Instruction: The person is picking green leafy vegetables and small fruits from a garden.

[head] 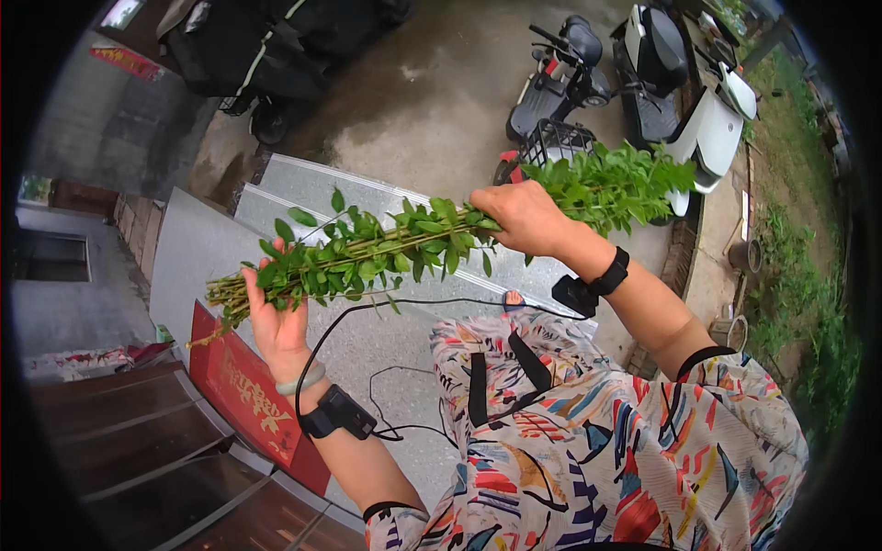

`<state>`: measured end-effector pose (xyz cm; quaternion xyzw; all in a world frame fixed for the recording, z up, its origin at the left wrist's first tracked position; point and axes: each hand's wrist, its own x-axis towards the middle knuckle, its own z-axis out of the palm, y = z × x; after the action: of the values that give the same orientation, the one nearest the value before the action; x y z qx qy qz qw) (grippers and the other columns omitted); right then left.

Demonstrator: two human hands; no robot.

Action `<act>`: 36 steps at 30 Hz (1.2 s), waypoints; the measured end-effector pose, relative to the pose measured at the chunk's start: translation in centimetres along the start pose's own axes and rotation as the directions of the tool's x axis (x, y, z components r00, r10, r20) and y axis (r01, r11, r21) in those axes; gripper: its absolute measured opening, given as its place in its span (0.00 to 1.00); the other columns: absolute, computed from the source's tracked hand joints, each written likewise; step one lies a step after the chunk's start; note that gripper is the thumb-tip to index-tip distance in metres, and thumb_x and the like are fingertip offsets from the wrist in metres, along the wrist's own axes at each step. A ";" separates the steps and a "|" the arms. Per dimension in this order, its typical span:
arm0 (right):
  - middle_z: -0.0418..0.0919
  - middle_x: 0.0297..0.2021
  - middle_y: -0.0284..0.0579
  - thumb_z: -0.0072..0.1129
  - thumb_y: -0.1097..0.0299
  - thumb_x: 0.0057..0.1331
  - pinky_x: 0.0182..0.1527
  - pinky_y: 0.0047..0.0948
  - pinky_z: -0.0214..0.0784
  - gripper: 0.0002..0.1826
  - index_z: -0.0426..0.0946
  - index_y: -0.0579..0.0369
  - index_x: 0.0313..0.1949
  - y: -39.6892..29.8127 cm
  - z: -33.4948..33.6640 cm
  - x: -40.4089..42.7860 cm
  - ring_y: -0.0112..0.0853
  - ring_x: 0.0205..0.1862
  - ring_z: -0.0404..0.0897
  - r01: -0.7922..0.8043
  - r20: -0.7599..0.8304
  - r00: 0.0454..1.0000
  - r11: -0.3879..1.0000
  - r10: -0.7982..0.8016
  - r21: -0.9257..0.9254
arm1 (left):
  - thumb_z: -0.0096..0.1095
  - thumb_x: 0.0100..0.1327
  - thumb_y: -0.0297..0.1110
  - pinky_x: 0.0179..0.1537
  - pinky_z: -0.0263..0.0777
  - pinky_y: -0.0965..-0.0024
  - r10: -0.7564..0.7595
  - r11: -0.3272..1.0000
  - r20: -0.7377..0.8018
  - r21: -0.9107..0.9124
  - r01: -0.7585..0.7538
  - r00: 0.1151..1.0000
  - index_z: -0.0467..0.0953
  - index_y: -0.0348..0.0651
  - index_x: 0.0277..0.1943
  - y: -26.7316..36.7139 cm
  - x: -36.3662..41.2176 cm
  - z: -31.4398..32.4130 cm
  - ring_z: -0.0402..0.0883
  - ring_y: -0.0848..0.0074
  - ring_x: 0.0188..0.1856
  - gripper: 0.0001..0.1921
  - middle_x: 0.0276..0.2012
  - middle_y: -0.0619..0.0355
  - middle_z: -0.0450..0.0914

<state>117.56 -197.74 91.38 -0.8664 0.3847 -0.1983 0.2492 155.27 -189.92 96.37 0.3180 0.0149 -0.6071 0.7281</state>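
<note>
A long bundle of leafy green stems [386,251] is held across in front of me, its cut ends to the left and its leafy tips to the right. My right hand [520,217] grips the bundle past its middle, fingers wrapped around the stems. Near the cut ends, my left hand [279,320] supports the stems from below, palm up, with its thumb and fingers around them; the fingers are partly hidden by leaves. Both wrists carry black strapped devices, joined to a black cable [413,301]. A pale bangle [301,380] is on my left wrist.
Grey stone steps [372,196] descend ahead, and a red mat [255,392] with gold writing lies at left. Glass-paned brown door panels [138,427] stand at lower left. Beyond are a scooter with a basket [548,110], a white scooter [710,138] and a black-covered vehicle [275,55].
</note>
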 end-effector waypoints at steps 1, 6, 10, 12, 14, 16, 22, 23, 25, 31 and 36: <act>0.79 0.28 0.48 0.62 0.63 0.56 0.34 0.48 0.69 0.13 0.70 0.55 0.35 0.2 0.6 0.9 0.51 0.33 0.79 -0.014 0.065 0.998 1.000 0.015 -0.010 | 0.56 0.71 0.41 0.67 0.62 0.49 0.001 0.999 -0.013 0.038 0.000 1.000 0.75 0.34 0.44 0.4 0.4 -0.3 0.71 0.55 0.64 0.15 0.59 0.40 0.74; 0.76 0.27 0.49 0.64 0.63 0.55 0.33 0.47 0.68 0.15 0.68 0.56 0.33 2.6 2.5 7.9 0.50 0.33 0.79 0.028 0.108 0.993 0.995 -0.038 0.091 | 0.57 0.71 0.42 0.67 0.63 0.51 0.034 0.998 -0.065 0.061 -0.030 0.997 0.77 0.35 0.44 3.5 3.8 1.0 0.72 0.58 0.63 0.15 0.57 0.43 0.76; 0.78 0.27 0.50 0.63 0.63 0.56 0.34 0.47 0.69 0.14 0.69 0.56 0.33 2.4 2.8 9.6 0.50 0.32 0.79 0.084 0.046 0.995 0.984 -0.092 0.155 | 0.58 0.70 0.42 0.65 0.65 0.53 -0.006 0.999 0.015 0.053 0.005 1.000 0.78 0.35 0.43 5.3 3.4 2.1 0.73 0.61 0.61 0.15 0.55 0.46 0.78; 0.79 0.27 0.50 0.62 0.64 0.56 0.34 0.48 0.70 0.12 0.71 0.56 0.34 1.9 3.1 8.9 0.50 0.33 0.80 0.104 0.006 0.994 0.983 -0.106 0.150 | 0.59 0.70 0.42 0.65 0.65 0.54 -0.013 0.999 0.035 0.031 0.012 0.999 0.78 0.35 0.43 5.4 2.8 1.8 0.74 0.61 0.60 0.15 0.55 0.47 0.79; 0.79 0.28 0.50 0.61 0.65 0.56 0.34 0.48 0.70 0.12 0.71 0.56 0.34 1.5 3.5 7.9 0.50 0.33 0.80 0.082 0.099 0.990 0.986 -0.097 0.146 | 0.58 0.70 0.42 0.64 0.66 0.55 0.054 0.999 -0.066 0.003 -0.054 0.996 0.78 0.35 0.42 5.1 2.0 1.0 0.74 0.62 0.61 0.15 0.55 0.49 0.79; 0.80 0.28 0.50 0.61 0.65 0.55 0.34 0.48 0.70 0.12 0.71 0.56 0.35 1.4 4.1 7.2 0.50 0.33 0.80 0.085 0.013 0.996 0.991 -0.087 0.100 | 0.58 0.70 0.42 0.64 0.67 0.56 -0.002 0.999 0.098 0.048 -0.003 0.995 0.79 0.35 0.43 5.0 1.9 0.4 0.74 0.62 0.61 0.15 0.55 0.49 0.78; 0.79 0.28 0.49 0.61 0.64 0.55 0.34 0.49 0.69 0.13 0.71 0.56 0.36 1.9 6.0 5.9 0.50 0.33 0.80 0.113 -0.079 0.991 0.990 -0.106 0.089 | 0.55 0.71 0.43 0.65 0.66 0.57 0.030 0.984 0.228 0.166 -0.069 0.973 0.79 0.36 0.45 4.5 1.8 -1.3 0.73 0.63 0.62 0.16 0.57 0.50 0.78; 0.79 0.26 0.50 0.61 0.64 0.55 0.34 0.49 0.69 0.12 0.71 0.55 0.34 2.1 6.4 5.8 0.50 0.32 0.80 0.124 -0.078 0.990 0.989 -0.118 0.085 | 0.56 0.71 0.43 0.65 0.66 0.58 0.020 0.975 0.271 0.208 -0.079 0.962 0.78 0.36 0.46 4.4 1.7 -1.7 0.73 0.63 0.61 0.16 0.58 0.50 0.77; 0.79 0.25 0.50 0.61 0.65 0.55 0.33 0.49 0.69 0.11 0.71 0.55 0.33 2.6 7.3 5.5 0.50 0.32 0.80 0.155 -0.141 0.980 0.984 -0.142 0.087 | 0.56 0.71 0.42 0.65 0.66 0.59 0.069 0.975 0.268 0.188 -0.122 0.961 0.78 0.35 0.46 4.1 1.5 -2.6 0.73 0.64 0.61 0.16 0.58 0.50 0.77; 0.79 0.24 0.51 0.61 0.65 0.53 0.33 0.49 0.68 0.10 0.73 0.55 0.32 6.6 10.4 7.5 0.51 0.31 0.80 0.297 -0.259 0.927 0.953 -0.271 0.067 | 0.56 0.71 0.41 0.65 0.66 0.57 0.126 0.986 0.373 0.058 -0.159 0.919 0.74 0.35 0.56 3.1 2.5 -5.7 0.72 0.66 0.63 0.19 0.60 0.50 0.75; 0.80 0.25 0.49 0.61 0.66 0.52 0.33 0.49 0.70 0.11 0.74 0.56 0.33 8.1 10.6 7.1 0.51 0.32 0.80 0.430 -0.312 0.852 0.902 -0.421 -0.043 | 0.60 0.68 0.37 0.62 0.69 0.57 0.555 0.246 0.370 0.783 -0.572 0.745 0.70 0.34 0.60 -0.2 0.4 -10.5 0.75 0.61 0.59 0.23 0.60 0.49 0.75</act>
<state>123.10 -204.91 79.28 -0.8836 0.2151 -0.3890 0.1473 158.95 -185.22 87.78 0.6151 -0.4112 -0.2294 0.6324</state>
